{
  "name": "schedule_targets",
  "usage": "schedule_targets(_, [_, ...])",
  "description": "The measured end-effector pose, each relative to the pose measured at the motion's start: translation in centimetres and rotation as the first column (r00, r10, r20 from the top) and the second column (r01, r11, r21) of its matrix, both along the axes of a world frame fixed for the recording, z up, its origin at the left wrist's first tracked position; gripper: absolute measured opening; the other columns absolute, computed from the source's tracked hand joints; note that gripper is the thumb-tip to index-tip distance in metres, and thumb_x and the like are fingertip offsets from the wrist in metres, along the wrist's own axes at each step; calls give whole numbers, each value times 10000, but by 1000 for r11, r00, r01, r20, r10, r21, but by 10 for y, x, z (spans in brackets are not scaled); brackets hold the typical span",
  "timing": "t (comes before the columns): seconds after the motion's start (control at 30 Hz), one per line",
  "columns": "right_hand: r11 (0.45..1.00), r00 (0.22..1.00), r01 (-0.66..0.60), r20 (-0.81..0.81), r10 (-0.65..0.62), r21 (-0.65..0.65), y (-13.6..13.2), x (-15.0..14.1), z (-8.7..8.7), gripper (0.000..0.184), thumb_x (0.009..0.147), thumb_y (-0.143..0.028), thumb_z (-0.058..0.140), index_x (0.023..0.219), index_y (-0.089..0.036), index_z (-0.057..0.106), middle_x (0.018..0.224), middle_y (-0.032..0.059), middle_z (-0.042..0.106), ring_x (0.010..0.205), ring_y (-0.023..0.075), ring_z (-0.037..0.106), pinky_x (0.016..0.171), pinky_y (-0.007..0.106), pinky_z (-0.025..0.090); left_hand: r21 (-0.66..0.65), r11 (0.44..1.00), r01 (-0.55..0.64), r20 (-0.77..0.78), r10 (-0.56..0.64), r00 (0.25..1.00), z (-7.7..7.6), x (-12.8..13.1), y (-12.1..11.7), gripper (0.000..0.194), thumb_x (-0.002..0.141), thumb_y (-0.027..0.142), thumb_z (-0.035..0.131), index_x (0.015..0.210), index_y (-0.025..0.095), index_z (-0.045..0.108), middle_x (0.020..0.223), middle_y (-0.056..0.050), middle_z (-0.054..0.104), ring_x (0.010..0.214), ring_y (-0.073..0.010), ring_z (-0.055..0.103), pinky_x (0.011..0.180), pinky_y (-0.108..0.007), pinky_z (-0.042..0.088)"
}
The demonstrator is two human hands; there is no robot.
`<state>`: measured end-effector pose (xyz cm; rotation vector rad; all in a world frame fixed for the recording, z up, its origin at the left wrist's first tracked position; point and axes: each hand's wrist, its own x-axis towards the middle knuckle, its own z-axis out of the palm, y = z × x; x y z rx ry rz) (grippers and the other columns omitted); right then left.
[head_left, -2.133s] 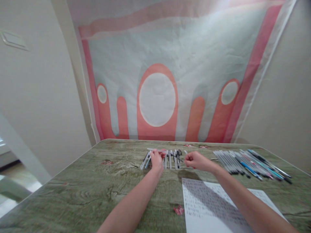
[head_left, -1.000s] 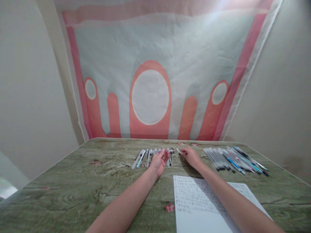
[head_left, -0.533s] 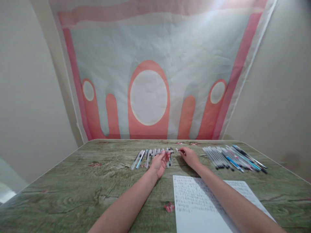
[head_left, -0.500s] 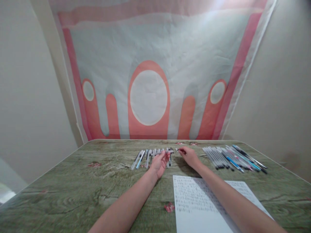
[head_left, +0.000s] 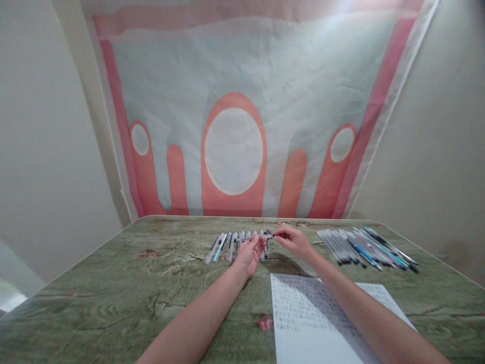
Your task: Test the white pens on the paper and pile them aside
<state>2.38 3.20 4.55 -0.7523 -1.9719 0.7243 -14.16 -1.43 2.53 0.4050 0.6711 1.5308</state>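
My left hand (head_left: 250,254), palm turned up, is closed on a clear pen barrel (head_left: 265,236) that lies roughly level across the fingers. At the barrel's right end, my right hand (head_left: 294,241) pinches a small dark piece, too small to name. The piece and the barrel's end meet or nearly meet; I cannot tell which. Beneath and beside my left hand lies a row of pen parts (head_left: 220,247), clear with dark bits and a few light blue, partly hidden by the hand.
To the right is a spread of pens and clear refill-like sticks (head_left: 337,247), with blue and black ones among them. A sheet of handwritten paper (head_left: 291,338) lies under my right forearm. The wood-patterned table (head_left: 94,298) ends at a printed cloth (head_left: 280,76) hanging behind.
My right hand has moved slightly left, bringing the small dark piece up to the end of the barrel. My left hand stays nearly still. The view has shifted a little.
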Motion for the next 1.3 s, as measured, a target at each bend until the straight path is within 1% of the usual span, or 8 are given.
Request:
schedule_targets(0.43, [998, 1000, -4, 8, 3, 64, 1, -2, 0, 192, 742, -329, 556, 811, -164, 626, 758, 44, 616, 685, 142, 564, 626, 263, 459, 49, 998, 26, -57, -24, 998, 0, 1, -1, 47, 772, 119, 551, 809, 112, 524, 780, -71, 640, 691, -97, 620, 678, -201, 510])
schedule_targets(0.7, [999, 999, -33, -19, 32, -35, 3, -3, -7, 235, 737, -368, 567, 840, -163, 619, 767, 42, 636, 672, 146, 570, 630, 267, 452, 73, 997, 37, -58, -32, 998, -2, 1, -1, 91, 756, 125, 573, 822, 113, 512, 787, -72, 638, 719, -105, 621, 699, -203, 500])
schedule_targets(0.83, [998, 1000, -15, -8, 15, -65, 2, -4, -9, 261, 760, -405, 532, 828, -166, 613, 713, 32, 626, 625, 141, 550, 574, 249, 432, 77, 997, 26, -53, -22, 998, -1, 2, -2, 110, 747, 124, 584, 824, 120, 506, 773, -60, 636, 729, -109, 622, 702, -204, 496])
schedule_targets(0.97, [995, 997, 70, 41, -68, -67, 0, -9, -13, 349, 803, -450, 450, 658, -161, 581, 555, 11, 556, 505, 115, 495, 491, 228, 386, 108, 993, 45, -83, -36, 996, 0, 3, -4, 125, 740, 136, 594, 837, 120, 516, 764, -52, 637, 716, -102, 619, 705, -202, 491])
schedule_targets(1.07, [982, 996, 82, 61, -72, -169, -1, -11, -13, 456, 830, -494, 358, 585, -154, 538, 501, 8, 514, 449, 104, 466, 449, 223, 366, 123, 991, 46, -99, -34, 995, -1, 3, -4, 143, 735, 138, 599, 852, 123, 517, 776, -52, 641, 719, -104, 618, 712, -208, 489])
schedule_targets(1.17, [965, 999, 0, 36, 9, -262, -2, -9, -10, 433, 824, -513, 351, 718, -146, 555, 602, 18, 553, 499, 112, 499, 447, 217, 385, 123, 992, 29, -83, -19, 996, -3, 4, -2, 138, 740, 139, 593, 852, 123, 513, 795, -61, 644, 734, -106, 618, 723, -210, 485])
schedule_targets(1.23, [979, 999, -40, 20, 45, -199, -1, -6, -8, 350, 790, -488, 447, 845, -156, 545, 711, 20, 573, 584, 118, 522, 493, 215, 408, 120, 992, 24, -73, -15, 997, -4, 3, -1, 129, 746, 139, 585, 851, 120, 513, 799, -64, 645, 730, -104, 618, 723, -210, 484])
schedule_targets(1.3, [995, 998, -36, 38, 40, -95, -1, -4, -6, 297, 770, -441, 507, 875, -165, 535, 735, 16, 570, 627, 120, 518, 540, 218, 410, 113, 993, 23, -74, -15, 997, -4, 3, -1, 121, 749, 137, 581, 847, 117, 513, 802, -67, 645, 728, -104, 618, 721, -209, 484])
